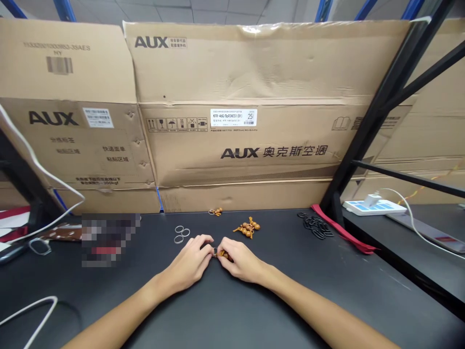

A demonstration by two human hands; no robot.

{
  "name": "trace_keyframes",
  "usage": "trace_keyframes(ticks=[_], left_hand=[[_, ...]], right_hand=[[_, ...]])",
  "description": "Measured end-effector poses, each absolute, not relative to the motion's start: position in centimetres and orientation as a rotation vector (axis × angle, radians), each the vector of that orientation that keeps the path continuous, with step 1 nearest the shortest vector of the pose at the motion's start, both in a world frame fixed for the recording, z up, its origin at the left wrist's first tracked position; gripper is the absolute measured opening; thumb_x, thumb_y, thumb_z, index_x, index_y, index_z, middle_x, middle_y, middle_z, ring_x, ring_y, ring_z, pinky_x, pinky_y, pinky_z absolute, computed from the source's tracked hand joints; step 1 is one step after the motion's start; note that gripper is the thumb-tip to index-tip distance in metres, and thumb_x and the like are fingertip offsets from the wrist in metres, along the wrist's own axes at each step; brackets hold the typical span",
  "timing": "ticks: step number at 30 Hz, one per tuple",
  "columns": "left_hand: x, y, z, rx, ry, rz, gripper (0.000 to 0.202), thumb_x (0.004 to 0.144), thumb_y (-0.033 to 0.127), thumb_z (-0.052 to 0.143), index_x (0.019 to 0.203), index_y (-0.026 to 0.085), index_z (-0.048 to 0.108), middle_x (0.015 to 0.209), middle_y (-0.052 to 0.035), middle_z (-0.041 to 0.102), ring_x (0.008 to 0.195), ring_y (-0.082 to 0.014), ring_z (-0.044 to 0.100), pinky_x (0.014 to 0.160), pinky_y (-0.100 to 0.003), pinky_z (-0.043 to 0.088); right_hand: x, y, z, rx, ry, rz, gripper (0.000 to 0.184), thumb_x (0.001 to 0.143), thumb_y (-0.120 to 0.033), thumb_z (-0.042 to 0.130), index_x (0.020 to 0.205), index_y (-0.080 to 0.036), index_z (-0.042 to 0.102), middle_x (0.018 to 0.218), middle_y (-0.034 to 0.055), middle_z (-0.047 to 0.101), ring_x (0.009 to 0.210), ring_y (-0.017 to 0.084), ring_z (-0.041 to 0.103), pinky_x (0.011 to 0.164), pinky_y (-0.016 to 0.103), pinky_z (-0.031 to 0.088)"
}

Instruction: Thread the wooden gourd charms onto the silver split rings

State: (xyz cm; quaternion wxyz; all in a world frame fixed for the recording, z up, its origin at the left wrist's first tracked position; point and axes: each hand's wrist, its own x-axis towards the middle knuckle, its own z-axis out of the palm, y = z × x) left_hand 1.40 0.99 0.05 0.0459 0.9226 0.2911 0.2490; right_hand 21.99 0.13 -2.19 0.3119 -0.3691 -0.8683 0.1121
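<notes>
The left hand (187, 261) and right hand (240, 259) are together at the middle of the black work table (327, 276), both closed in a pinch. A small metal ring (215, 251) sits at the left fingertips, touching a wooden gourd charm (225, 255) held at the right fingertips, directly between the hands. Beyond them lie three loose metal split rings (181, 234), a wooden gourd-bead cluster (247, 228) and a smaller wooden charm (216, 211). Black rings (315, 226) lie heaped further right, before flattened AUX cartons (232, 145).
</notes>
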Motion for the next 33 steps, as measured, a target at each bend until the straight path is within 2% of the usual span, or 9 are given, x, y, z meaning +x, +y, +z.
trace_keyframes(ticks=[6, 11, 14, 19, 26, 33], left_hand=[[1.33, 1.03, 0.1, 2.788, 0.894, 0.721, 0.01, 0.091, 0.025, 0.051, 0.084, 0.02, 0.056, 0.115, -0.0065, 0.052, 0.099, -0.0217, 0.053, 0.088, -0.038, 0.045], [1.37, 1.23, 0.02, 2.774, 0.847, 0.715, 0.015, 0.092, 0.019, 0.046, 0.084, 0.021, 0.058, 0.114, -0.006, 0.052, 0.098, -0.0208, 0.053, 0.088, -0.037, 0.045], [1.35, 1.19, 0.07, 2.76, 0.865, 0.712, 0.014, 0.092, 0.021, 0.046, 0.083, 0.021, 0.058, 0.114, -0.0062, 0.052, 0.099, -0.0211, 0.053, 0.089, -0.037, 0.045], [1.32, 1.0, 0.04, 2.747, 0.896, 0.739, 0.007, 0.089, 0.026, 0.054, 0.085, 0.02, 0.057, 0.112, -0.0061, 0.053, 0.099, -0.0216, 0.053, 0.088, -0.037, 0.045], [1.34, 1.23, -0.08, 2.794, 0.845, 0.711, 0.016, 0.093, 0.019, 0.044, 0.086, 0.021, 0.059, 0.115, -0.0067, 0.052, 0.099, -0.0211, 0.052, 0.088, -0.037, 0.045], [1.38, 0.99, -0.01, 2.781, 0.87, 0.691, 0.008, 0.091, 0.023, 0.05, 0.091, 0.02, 0.057, 0.115, -0.0069, 0.052, 0.101, -0.0219, 0.051, 0.089, -0.039, 0.044]], right_hand=[[21.93, 0.02, -2.16, -0.931, -2.302, 0.292, 0.007, 0.085, -0.013, 0.049, 0.084, -0.019, 0.052, 0.08, 0.0009, 0.054, 0.07, 0.014, 0.051, 0.066, 0.024, 0.042], [21.95, 0.18, -2.05, -1.052, -2.241, 0.27, 0.008, 0.085, -0.013, 0.05, 0.086, -0.019, 0.054, 0.081, 0.0015, 0.057, 0.069, 0.014, 0.054, 0.065, 0.024, 0.043], [21.97, 0.27, -2.13, -1.126, -2.202, 0.232, 0.008, 0.085, -0.013, 0.05, 0.085, -0.019, 0.055, 0.081, 0.0019, 0.058, 0.068, 0.014, 0.055, 0.064, 0.024, 0.043], [21.88, -0.08, -2.18, -1.012, -2.259, 0.276, 0.007, 0.086, -0.015, 0.049, 0.087, -0.019, 0.055, 0.082, 0.0013, 0.058, 0.067, 0.013, 0.054, 0.063, 0.023, 0.042], [21.93, 0.08, -2.04, -1.09, -2.201, 0.25, 0.008, 0.085, -0.014, 0.05, 0.084, -0.019, 0.056, 0.079, 0.0011, 0.059, 0.064, 0.013, 0.053, 0.06, 0.022, 0.04], [21.85, -0.17, -1.92, -1.012, -2.235, 0.283, 0.008, 0.084, -0.014, 0.051, 0.085, -0.019, 0.057, 0.08, 0.0005, 0.059, 0.066, 0.012, 0.054, 0.062, 0.022, 0.041]])
